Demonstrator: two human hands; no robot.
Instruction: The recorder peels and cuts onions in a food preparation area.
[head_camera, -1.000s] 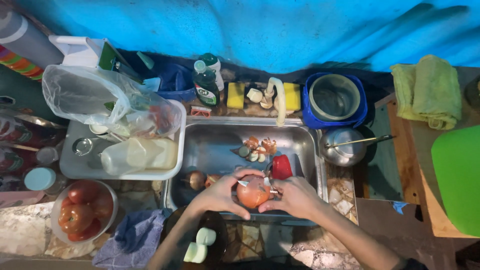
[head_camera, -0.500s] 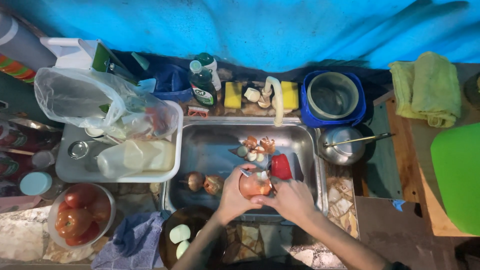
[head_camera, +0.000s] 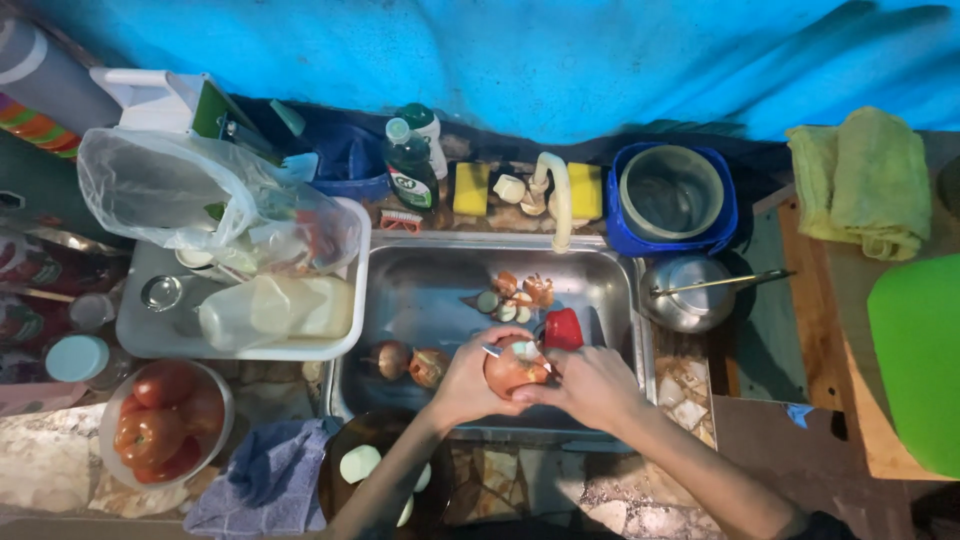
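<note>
Head view | left hand (head_camera: 468, 375) cups one onion (head_camera: 510, 368) over steel sink (head_camera: 420, 290) | right hand (head_camera: 590, 385) pinches its skin, fingers closed | two unpeeled onions (head_camera: 410, 362) in basin | two peeled onions (head_camera: 362, 465) in dark bowl (head_camera: 340, 450) | four tomatoes (head_camera: 160, 420) in one bowl, left.

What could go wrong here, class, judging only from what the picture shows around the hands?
1. The left hand cups the onion while the right hand works a small blade against it; a slip might nick the fingers.
2. Peel scraps lie loose in the sink and could clog the drain.
3. Two unpeeled onions on the sink floor may get wet.
</note>
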